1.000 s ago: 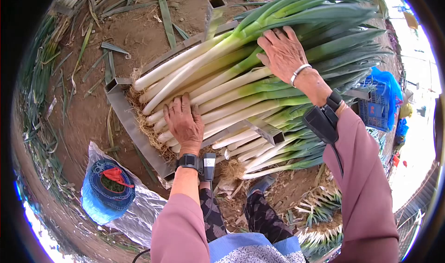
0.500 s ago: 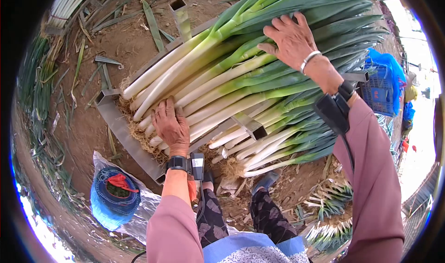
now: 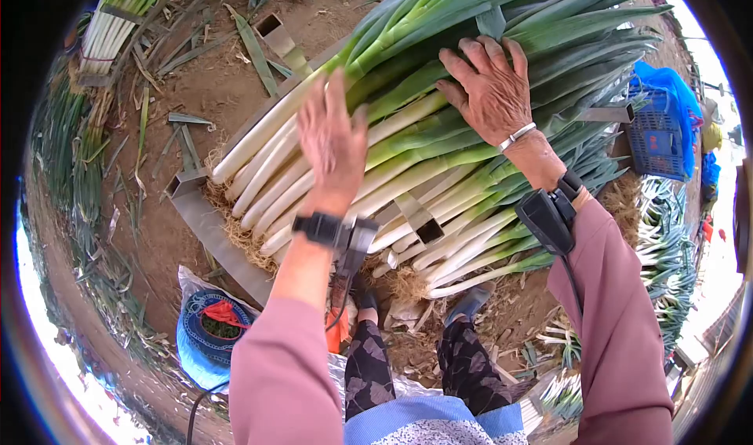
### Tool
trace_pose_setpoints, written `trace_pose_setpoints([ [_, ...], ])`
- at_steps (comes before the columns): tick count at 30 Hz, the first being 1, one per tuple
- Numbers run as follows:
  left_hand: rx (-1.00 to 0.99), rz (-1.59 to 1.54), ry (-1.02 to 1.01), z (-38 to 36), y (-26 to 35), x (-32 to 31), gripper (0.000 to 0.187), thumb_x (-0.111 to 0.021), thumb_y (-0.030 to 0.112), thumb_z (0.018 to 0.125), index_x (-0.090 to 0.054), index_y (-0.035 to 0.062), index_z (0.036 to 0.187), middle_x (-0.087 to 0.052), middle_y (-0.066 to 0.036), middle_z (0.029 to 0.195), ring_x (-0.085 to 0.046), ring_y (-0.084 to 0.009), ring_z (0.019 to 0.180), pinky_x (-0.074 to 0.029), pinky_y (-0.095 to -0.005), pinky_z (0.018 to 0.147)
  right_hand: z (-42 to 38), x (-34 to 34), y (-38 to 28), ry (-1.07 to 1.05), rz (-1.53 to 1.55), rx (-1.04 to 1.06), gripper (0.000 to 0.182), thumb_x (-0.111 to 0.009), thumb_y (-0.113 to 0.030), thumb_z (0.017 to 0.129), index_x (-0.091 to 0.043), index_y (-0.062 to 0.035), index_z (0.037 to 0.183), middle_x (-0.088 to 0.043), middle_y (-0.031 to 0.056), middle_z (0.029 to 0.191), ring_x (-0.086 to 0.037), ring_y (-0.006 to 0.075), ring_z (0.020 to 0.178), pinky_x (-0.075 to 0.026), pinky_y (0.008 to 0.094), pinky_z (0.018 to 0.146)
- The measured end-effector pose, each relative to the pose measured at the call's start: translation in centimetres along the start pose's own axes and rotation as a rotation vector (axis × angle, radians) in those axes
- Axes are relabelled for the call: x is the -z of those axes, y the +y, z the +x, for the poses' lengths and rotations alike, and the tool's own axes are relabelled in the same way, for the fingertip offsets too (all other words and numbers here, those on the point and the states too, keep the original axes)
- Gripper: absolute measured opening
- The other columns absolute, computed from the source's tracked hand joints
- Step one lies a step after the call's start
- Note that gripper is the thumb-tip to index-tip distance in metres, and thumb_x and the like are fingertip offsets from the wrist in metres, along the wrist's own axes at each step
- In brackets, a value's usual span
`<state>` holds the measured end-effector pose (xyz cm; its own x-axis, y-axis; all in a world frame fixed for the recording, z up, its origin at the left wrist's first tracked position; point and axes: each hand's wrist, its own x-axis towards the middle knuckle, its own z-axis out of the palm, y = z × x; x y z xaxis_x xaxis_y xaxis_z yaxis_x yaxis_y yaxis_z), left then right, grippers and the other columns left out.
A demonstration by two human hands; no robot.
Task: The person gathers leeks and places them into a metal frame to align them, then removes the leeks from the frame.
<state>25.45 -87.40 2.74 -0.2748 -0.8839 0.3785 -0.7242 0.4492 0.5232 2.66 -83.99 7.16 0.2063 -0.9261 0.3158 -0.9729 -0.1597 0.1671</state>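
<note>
At the far left a tied bundle of leeks lies on the bare soil, with loose trimmed leaves scattered near it. Lower down, a blue bucket holding something red sits on a sheet of clear plastic.

A metal frame rests on the ground and cradles a big stack of leeks, white root ends toward the left, green tops fanning out to the right. The left hand is above the white stalks, fingers spread and blurred; its grip is open and holds nothing, and whether it touches the stalks cannot be told. A black wrist device is strapped below it.

Further right, the right hand lies palm down on the green part of the stack, fingers spread flat, pressing on the leaves without closing around any. A silver bracelet circles that wrist.

At the right edge stands a blue crate, with more leeks on the ground just below it.
</note>
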Motion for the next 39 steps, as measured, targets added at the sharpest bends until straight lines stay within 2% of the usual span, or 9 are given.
trace_pose_setpoints([
  [8,0.035,-0.158,0.024,2.6,0.5,-3.5,0.04,-0.07,0.005,0.076,-0.062,0.0052,0.115,-0.06,-0.012,0.099,-0.055,-0.0336,0.099,-0.043,-0.0442,0.087,-0.2,-0.1,-0.1,0.029,0.026,-0.022,0.042,-0.068,-0.041,0.081,-0.061,-0.0176,0.115,-0.054,0.0037,0.115,-0.044,0.0223,0.118,-0.025,0.0452,0.107],
  [12,-0.097,-0.344,-0.099,1.7,-0.4,-3.5,0.03,-0.068,0.013,0.083,-0.064,0.0051,0.112,-0.062,-0.013,0.105,-0.057,-0.0327,0.099,-0.044,-0.0436,0.086,-0.7,0.3,-0.6,0.029,0.041,-0.042,0.042,-0.067,-0.044,0.081,-0.061,-0.0168,0.113,-0.053,0.004,0.114,-0.044,0.0228,0.118,-0.026,0.0454,0.107],
  [19,-0.001,-0.311,-0.133,1.8,-1.0,-5.1,0.026,-0.062,0.013,0.089,-0.062,0.0054,0.114,-0.061,-0.014,0.106,-0.056,-0.0348,0.101,-0.044,-0.0428,0.089,2.7,1.0,2.6,0.027,0.006,0.142,0.036,-0.054,-0.046,0.092,-0.069,-0.0143,0.103,-0.063,0.004,0.096,-0.054,0.0203,0.109,-0.027,0.0437,0.103],
  [22,-0.003,-0.284,-0.114,1.7,-1.0,-5.3,0.027,-0.062,0.012,0.089,-0.061,0.0053,0.115,-0.061,-0.014,0.106,-0.056,-0.0352,0.101,-0.044,-0.0429,0.09,5.5,1.5,4.2,-0.26,-0.135,0.172,0.036,-0.05,-0.045,0.095,-0.072,-0.0181,0.089,-0.06,0.0017,0.09,-0.054,0.019,0.106,-0.024,0.0458,0.101],
  [27,0.004,-0.261,-0.112,1.7,-0.8,-5.1,0.027,-0.064,0.01,0.087,-0.061,0.0048,0.113,-0.062,-0.014,0.105,-0.056,-0.0345,0.101,-0.044,-0.0425,0.089,9.0,3.5,10.4,-0.474,-0.527,-0.041,0.047,-0.037,-0.049,0.1,-0.073,-0.0206,0.104,-0.066,0.001,0.107,-0.052,0.025,0.113,-0.03,0.0486,0.1],
  [32,-0.015,-0.257,-0.094,1.7,-0.5,-5.1,0.029,-0.065,0.009,0.085,-0.059,0.0066,0.113,-0.059,-0.013,0.104,-0.055,-0.0337,0.098,-0.044,-0.0422,0.085,6.5,7.8,18.2,-0.505,-0.685,-0.177,0.034,-0.044,-0.037,0.098,-0.069,-0.0165,0.108,-0.065,0.0039,0.112,-0.056,0.0271,0.111,-0.035,0.0486,0.098],
  [34,-0.031,-0.23,-0.079,1.5,-0.8,-5.4,0.029,-0.065,0.01,0.085,-0.057,0.0068,0.113,-0.057,-0.014,0.104,-0.054,-0.034,0.097,-0.043,-0.0426,0.083,6.8,7.9,17.6,-0.079,-0.398,-0.096,0.024,-0.051,-0.028,0.095,-0.068,-0.013,0.103,-0.064,0.0068,0.112,-0.056,0.0268,0.11,-0.037,0.0464,0.099],
  [37,-0.034,-0.192,-0.077,1.4,-0.8,-5.5,0.027,-0.064,0.009,0.085,-0.055,0.0062,0.111,-0.057,-0.014,0.103,-0.054,-0.0346,0.096,-0.043,-0.0432,0.082,8.7,5.2,13.9,-0.075,-0.186,0.215,0.018,-0.056,-0.022,0.092,-0.066,-0.0095,0.101,-0.063,0.0108,0.11,-0.058,0.0322,0.108,-0.042,0.0455,0.097],
  [39,-0.044,-0.199,-0.063,1.4,-0.7,-5.6,0.027,-0.064,0.009,0.085,-0.055,0.0061,0.111,-0.056,-0.015,0.102,-0.054,-0.0347,0.096,-0.043,-0.0432,0.082,9.1,1.2,13.0,-0.268,0.113,-0.153,0.016,-0.056,-0.018,0.091,-0.064,-0.0061,0.098,-0.063,0.0152,0.102,-0.06,0.0387,0.102,-0.046,0.0493,0.092],
])
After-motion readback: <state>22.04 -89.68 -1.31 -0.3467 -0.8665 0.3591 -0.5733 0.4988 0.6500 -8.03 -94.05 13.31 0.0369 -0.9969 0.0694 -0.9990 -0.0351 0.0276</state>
